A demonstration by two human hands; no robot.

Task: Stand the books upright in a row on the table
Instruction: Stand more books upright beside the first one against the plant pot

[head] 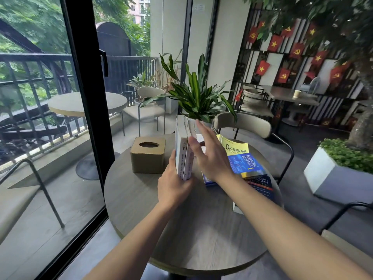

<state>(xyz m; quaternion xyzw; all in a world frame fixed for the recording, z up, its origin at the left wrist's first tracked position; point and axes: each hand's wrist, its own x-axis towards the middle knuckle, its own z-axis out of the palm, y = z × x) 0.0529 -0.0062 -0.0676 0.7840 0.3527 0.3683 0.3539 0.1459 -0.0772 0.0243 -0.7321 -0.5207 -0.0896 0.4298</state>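
We brace two upright books [184, 152] right of the tissue box [147, 154]: left hand [173, 184] grasping their base, right hand [210, 156] released flat against them; letting go risks toppling.

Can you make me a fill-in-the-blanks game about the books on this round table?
1. The two white books between the hands stand ____ on the round grey wooden table.
2. The square tan tissue box sits beside them, on the side of the ____ hand.
3. The open right hand has its fingers ____, not closed.
4. The yellow book lies ____ on the table.

Missing words: upright; left; spread; flat
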